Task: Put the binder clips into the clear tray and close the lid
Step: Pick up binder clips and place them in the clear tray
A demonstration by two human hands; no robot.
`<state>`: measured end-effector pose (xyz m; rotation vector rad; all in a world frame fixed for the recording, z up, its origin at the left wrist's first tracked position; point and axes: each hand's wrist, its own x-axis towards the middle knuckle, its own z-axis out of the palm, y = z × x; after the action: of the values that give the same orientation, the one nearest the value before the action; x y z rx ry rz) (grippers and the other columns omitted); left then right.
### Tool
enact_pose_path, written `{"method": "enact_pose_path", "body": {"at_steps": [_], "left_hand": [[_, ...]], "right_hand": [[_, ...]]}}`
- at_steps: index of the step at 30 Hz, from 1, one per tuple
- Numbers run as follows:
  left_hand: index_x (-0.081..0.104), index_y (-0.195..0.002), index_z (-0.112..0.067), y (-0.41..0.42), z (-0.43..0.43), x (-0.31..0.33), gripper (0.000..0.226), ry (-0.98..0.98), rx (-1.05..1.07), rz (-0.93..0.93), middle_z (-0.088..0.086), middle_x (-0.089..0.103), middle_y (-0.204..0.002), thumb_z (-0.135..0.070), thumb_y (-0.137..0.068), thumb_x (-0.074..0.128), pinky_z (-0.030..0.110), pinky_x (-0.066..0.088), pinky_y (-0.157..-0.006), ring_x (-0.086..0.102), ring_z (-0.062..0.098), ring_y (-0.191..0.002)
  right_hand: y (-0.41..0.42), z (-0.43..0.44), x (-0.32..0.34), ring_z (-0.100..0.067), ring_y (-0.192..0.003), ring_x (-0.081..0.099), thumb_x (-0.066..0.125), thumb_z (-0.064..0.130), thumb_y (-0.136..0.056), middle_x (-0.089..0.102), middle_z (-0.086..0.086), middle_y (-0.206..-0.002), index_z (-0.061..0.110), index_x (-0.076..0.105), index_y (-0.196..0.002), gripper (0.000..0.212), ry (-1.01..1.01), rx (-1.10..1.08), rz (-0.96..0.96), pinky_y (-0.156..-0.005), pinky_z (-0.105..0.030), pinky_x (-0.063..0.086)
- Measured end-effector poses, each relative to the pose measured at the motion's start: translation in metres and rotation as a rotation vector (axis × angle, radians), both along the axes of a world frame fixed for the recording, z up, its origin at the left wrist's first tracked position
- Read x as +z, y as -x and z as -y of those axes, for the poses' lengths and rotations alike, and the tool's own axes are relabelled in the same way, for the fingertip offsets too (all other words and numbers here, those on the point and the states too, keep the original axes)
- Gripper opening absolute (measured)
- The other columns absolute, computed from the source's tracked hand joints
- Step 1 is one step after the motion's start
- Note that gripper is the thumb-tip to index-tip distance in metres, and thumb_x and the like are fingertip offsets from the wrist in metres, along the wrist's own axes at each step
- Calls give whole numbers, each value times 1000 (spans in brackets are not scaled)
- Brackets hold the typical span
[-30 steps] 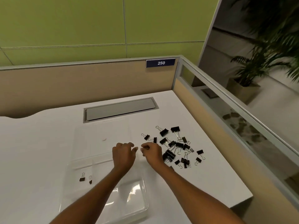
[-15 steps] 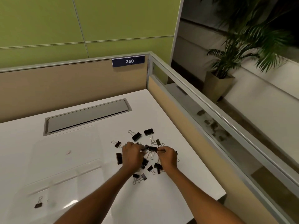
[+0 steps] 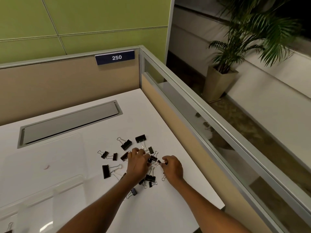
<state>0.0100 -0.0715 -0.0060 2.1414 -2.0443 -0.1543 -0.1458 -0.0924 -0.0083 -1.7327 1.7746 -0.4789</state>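
Several black binder clips (image 3: 126, 144) lie scattered on the white desk (image 3: 168, 195), right of centre. My left hand (image 3: 137, 164) rests palm down on the pile, its fingers curled around clips near the middle. My right hand (image 3: 173, 168) sits just right of it and pinches a small binder clip (image 3: 159, 161) between thumb and fingertips. The clear tray (image 3: 67, 181) is at the lower left, with its open lid (image 3: 50, 148) lying flat behind it. One clip (image 3: 9, 227) shows inside the tray at the bottom left corner; the rest of the tray is cut off.
A grey cable flap (image 3: 70, 121) is set into the desk behind the lid. A beige partition with a "250" label (image 3: 116, 57) closes the back, and a glass-topped partition (image 3: 193, 105) runs along the right. The desk's front right corner (image 3: 222, 207) is near. A potted plant (image 3: 220, 84) stands beyond.
Both hands moved right from the tray's edge into the clip pile. The view swung right, pushing the tray to the lower left. My right hand has closed on a small clip.
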Motion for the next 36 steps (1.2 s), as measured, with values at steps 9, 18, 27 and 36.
{"method": "enact_pose_path", "body": {"at_steps": [9, 18, 27, 36], "left_hand": [[70, -79, -21, 8, 10, -11, 27, -28, 16, 110, 6, 65, -105, -37, -61, 82, 46, 42, -79, 49, 33, -106], [68, -65, -16, 11, 11, -12, 21, -28, 1, 152, 10, 67, -104, -30, -59, 84, 46, 44, -78, 50, 34, -106], [67, -73, -15, 16, 11, -13, 14, -8, -23, 92, 8, 67, -105, -20, -66, 78, 44, 45, -77, 52, 32, -105], [65, -82, -18, 17, 9, -13, 23, -18, -33, 73, 2, 67, -97, -19, -63, 76, 39, 45, -71, 54, 28, -98]], "right_hand": [[-1, 9, -8, -18, -107, 59, 64, 24, -89, 62, -4, -117, 17, 61, -123, 35, 69, 148, -142, -81, -26, 46], [-2, 12, -12, -22, -103, 56, 63, 21, -89, 62, -7, -109, 15, 63, -115, 27, 130, 299, -274, -74, -28, 47], [1, 11, -13, -24, -99, 56, 66, 22, -87, 62, -8, -101, 16, 63, -115, 29, 183, 367, -272, -65, -29, 41], [0, 8, -12, -23, -97, 56, 62, 18, -89, 62, -7, -101, 14, 64, -108, 20, 194, 422, -312, -62, -26, 35]]}}
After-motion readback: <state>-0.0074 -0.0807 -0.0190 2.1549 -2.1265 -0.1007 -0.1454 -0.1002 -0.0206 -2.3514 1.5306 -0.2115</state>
